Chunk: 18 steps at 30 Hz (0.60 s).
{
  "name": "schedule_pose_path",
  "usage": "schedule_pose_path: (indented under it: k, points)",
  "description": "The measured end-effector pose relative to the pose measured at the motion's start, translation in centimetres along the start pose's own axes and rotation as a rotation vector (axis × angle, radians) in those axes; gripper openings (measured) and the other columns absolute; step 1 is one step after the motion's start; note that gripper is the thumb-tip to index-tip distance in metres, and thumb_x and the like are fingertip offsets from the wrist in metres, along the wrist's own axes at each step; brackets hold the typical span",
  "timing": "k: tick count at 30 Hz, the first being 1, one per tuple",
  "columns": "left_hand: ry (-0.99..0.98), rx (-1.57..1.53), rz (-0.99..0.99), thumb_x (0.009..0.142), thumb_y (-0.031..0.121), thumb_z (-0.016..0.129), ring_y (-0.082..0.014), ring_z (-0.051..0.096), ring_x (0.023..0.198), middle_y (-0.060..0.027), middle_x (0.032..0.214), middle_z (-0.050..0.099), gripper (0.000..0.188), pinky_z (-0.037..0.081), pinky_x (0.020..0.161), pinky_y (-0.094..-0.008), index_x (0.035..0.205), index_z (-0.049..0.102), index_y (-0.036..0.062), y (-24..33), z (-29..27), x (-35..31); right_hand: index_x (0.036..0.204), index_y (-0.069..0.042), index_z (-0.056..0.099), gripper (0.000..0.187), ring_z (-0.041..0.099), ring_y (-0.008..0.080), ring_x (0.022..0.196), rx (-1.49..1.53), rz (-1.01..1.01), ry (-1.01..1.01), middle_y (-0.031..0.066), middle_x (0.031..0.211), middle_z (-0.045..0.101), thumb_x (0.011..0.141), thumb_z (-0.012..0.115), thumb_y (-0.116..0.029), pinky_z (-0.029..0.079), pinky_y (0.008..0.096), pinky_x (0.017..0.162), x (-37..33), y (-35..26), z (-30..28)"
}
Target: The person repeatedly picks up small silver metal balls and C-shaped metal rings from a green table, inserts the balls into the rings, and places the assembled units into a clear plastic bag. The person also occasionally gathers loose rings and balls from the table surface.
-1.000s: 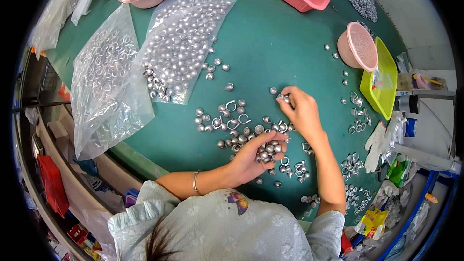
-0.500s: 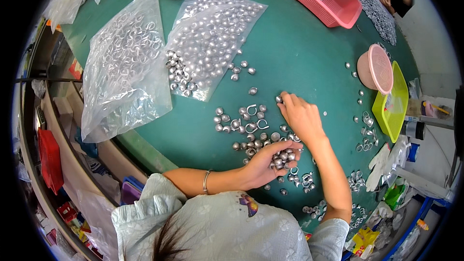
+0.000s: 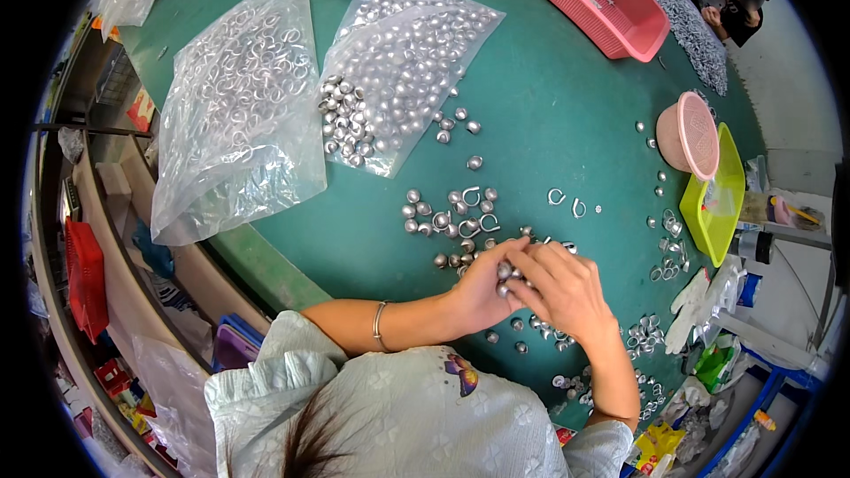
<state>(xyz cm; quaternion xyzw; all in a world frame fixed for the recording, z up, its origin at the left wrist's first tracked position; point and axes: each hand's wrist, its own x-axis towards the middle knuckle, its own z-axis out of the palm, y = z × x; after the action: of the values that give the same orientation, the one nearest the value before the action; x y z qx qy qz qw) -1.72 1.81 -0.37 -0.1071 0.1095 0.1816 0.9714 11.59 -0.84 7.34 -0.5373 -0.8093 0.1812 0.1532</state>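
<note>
My left hand (image 3: 479,299) is cupped around several silver metal balls (image 3: 505,273), palm turned toward the right. Over that palm, my right hand (image 3: 567,288) is bent with its fingers closed on the balls; the exact fingertip contact is partly hidden. More hollow silver balls (image 3: 423,209) lie loose on the green tabletop just beyond my hands, some with openings showing. Mixed among them are open silver rings (image 3: 489,223). Two more rings, including a silver ring (image 3: 556,196), lie apart, beyond my right hand.
A clear bag of rings (image 3: 243,88) and a clear bag of balls (image 3: 412,62) lie far left. Around the table stand a long pink basket (image 3: 611,22), a round pink basket (image 3: 686,137) and a green basket (image 3: 722,204). Another person (image 3: 722,0) is at the far right.
My right hand has come back from the tabletop to my left palm. Two rings on the table beyond it now show. The view has shifted slightly.
</note>
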Motion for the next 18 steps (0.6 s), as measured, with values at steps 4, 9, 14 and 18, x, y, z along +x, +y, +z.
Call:
schedule_pose_path:
  k: [4,9,14,18]
  points:
    - [0.227,0.016,0.037,0.091,0.025,0.050,-0.0147,0.059,0.080,-0.0042,0.090,0.060,0.021,0.049,0.066,-0.0307,0.097,0.058,0.0075,0.0,1.7,-1.3,0.103,-0.005,0.060,0.039,0.058,0.0230,0.078,0.378,-0.002,0.184,0.0081,0.086,0.057,0.065,0.071,-0.003,0.049,0.0298,0.062,0.3,1.4,0.2]
    - [0.217,-0.022,0.268,0.088,0.019,0.052,-0.0199,0.058,0.083,-0.0115,0.096,0.059,0.023,0.050,0.058,-0.0285,0.105,0.056,0.0030,3.9,3.0,-5.6,0.117,-0.006,0.050,0.047,0.054,0.0271,0.091,0.434,0.347,0.079,0.0115,0.109,0.050,0.074,0.066,-0.003,0.046,0.0334,0.077,4.8,3.1,2.5]
    - [0.425,0.124,1.034,0.089,0.010,0.048,-0.0232,0.058,0.088,-0.0142,0.103,0.056,0.030,0.053,0.070,-0.0332,0.117,0.049,-0.0005,10.4,2.9,-7.7,0.114,-0.005,0.049,0.041,0.052,0.0308,0.096,0.328,0.132,0.027,0.0110,0.109,0.045,0.076,0.064,-0.003,0.045,0.0381,0.079,5.6,4.0,4.8]
    - [0.544,0.225,1.136,0.090,0.009,0.045,-0.0241,0.055,0.095,-0.0139,0.108,0.055,0.035,0.049,0.082,-0.0358,0.123,0.046,-0.0039,14.0,4.1,-5.9,0.099,0.000,0.050,0.025,0.053,0.0314,0.087,0.322,0.134,-0.021,0.0121,0.099,0.045,0.077,0.062,-0.002,0.046,0.0394,0.071,5.5,3.3,5.2]
